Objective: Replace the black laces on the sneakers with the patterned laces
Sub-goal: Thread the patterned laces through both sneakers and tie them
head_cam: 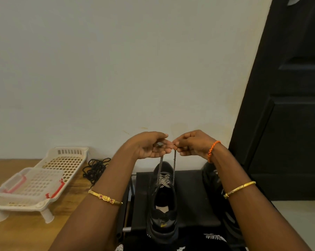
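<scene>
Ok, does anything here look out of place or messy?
Only the black laces: they lie in a loose tangle on the wooden floor against the wall, beside the white plastic rack. The sneaker stands upright, with both hands holding the patterned lace ends up evenly.

Both hands are holding up the patterned lace [174,163]: left hand [151,146] and right hand [191,144] are pinching its ends above the black sneaker [163,201].
</scene>
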